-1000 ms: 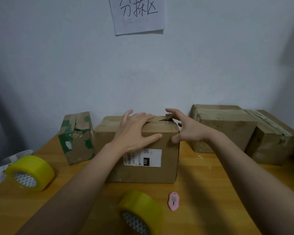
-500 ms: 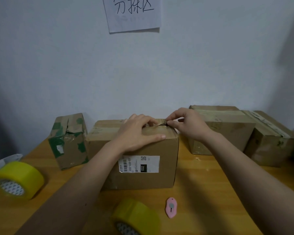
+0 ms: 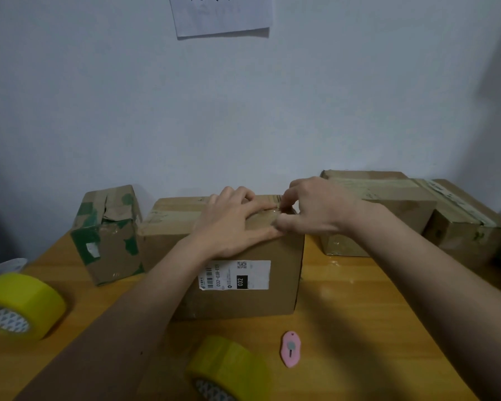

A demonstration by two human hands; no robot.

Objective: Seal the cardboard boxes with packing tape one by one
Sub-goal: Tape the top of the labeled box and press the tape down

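Resting flat, the left hand (image 3: 232, 224) lay with straight fingers on top of the centre cardboard box (image 3: 243, 285), mid-tabletop (image 3: 359, 328). The right hand (image 3: 315, 211), fingers curled, pinched something at the box's top seam; what it pinched could not be resolved. A pink cutter (image 3: 291, 348) and a yellow tape roll (image 3: 229, 371) lay in front of the box, a second roll (image 3: 21, 306) at far left. A green-taped box (image 3: 107, 235) stood left; two taped boxes (image 3: 388, 204) right.

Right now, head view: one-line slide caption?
Left hand presses the labelled box top; right hand pinches at its seam.
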